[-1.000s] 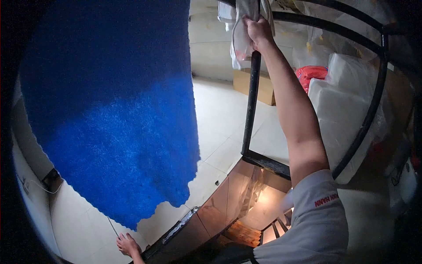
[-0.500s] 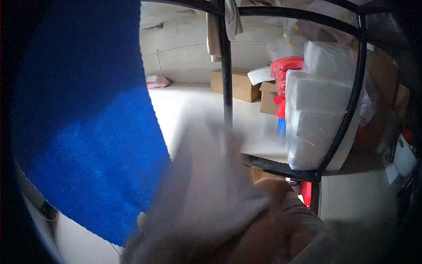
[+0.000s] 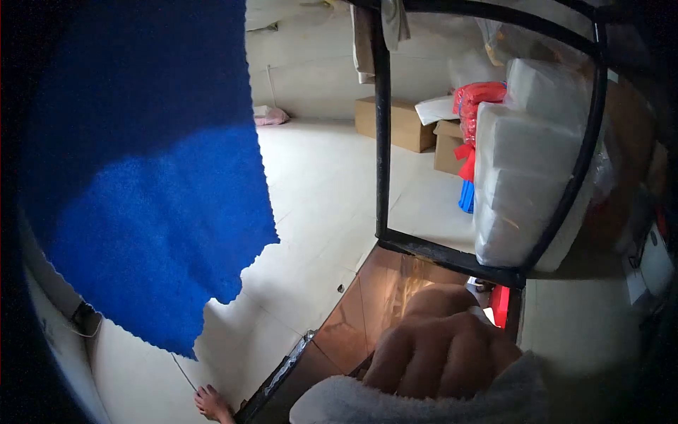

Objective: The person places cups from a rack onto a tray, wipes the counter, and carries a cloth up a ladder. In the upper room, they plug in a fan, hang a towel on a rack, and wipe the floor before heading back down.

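My right hand (image 3: 445,346) is closed, its knuckles raised close to the camera at the lower right. Its curled fingers press into a fuzzy grey cloth (image 3: 417,401) along the bottom edge. Far smaller, my left hand (image 3: 211,405) shows at the bottom left, fingers extended and slightly apart over the pale floor (image 3: 311,177). A blue cloth (image 3: 162,233) with a jagged, torn-looking lower edge hangs on the left, above my left hand.
A black metal frame (image 3: 382,134) borders an opening with brown tiled sides (image 3: 346,332). Behind it stand plastic-wrapped white bundles (image 3: 522,162), red packages (image 3: 480,99) and cardboard boxes (image 3: 392,124).
The grey cloth, blurred across the middle before, has dropped to the bottom edge. My right fist and left hand now show clearly. The view has shifted slightly, moving the frame right.
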The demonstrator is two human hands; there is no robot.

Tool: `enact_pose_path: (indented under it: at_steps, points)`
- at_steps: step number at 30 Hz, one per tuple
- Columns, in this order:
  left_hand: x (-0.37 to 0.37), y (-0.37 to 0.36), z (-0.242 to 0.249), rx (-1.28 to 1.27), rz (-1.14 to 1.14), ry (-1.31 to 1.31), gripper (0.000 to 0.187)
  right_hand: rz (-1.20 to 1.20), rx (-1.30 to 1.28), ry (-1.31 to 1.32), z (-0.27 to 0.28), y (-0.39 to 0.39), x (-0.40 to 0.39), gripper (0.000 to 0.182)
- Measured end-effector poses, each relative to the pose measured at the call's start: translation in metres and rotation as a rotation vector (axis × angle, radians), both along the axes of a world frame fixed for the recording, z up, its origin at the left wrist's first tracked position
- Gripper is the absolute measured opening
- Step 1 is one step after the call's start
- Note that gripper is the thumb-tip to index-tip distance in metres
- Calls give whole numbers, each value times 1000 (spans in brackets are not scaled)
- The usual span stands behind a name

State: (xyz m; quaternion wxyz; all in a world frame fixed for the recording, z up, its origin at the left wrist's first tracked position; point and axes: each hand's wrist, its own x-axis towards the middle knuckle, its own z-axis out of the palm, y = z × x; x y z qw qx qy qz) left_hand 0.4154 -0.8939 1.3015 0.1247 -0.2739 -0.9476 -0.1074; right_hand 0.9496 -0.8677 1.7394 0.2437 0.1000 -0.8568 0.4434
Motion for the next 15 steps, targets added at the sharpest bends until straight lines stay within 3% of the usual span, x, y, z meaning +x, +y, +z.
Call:
enact_pose_path:
  at_steps: [5,8,11,13,15]
  points:
    - [-8,0,16,-19,-42,-91,50,2,-50,-30,0,5,-8,38]
    - [-33,4,3,153,-127,-132,52,-13,-76,-50,3,10,-15,38]
    - [-17,19,14,704,-240,-32,61,-32,-116,-84,9,21,-29,39]
    - [39,29,42,1225,-511,-649,63,-53,-182,-135,13,30,-50,39]
    - [107,6,56,1465,-792,-1169,63,-91,-302,-230,15,35,-81,40]
